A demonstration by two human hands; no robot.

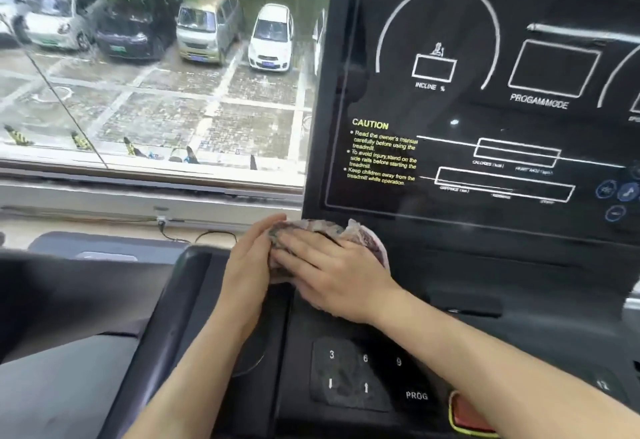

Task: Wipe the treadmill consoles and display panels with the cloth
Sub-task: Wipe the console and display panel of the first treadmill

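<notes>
Crumpled mottled grey-pink cloth [363, 236] on black treadmill console [450, 275], just below glossy black display panel [485, 119]. Right hand [332, 275] presses it, fingers straight; left hand [247, 265] cups left edge, grip unclear. Step: likely console wipe. Next: lift cloth onto panel, sweep across.

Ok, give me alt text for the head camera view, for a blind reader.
Two bare hands hold a crumpled cloth on the treadmill console, just below the dark display panel: the left hand cups its side, the right hand lies flat on top. Parked cars show through a window at left.
</notes>
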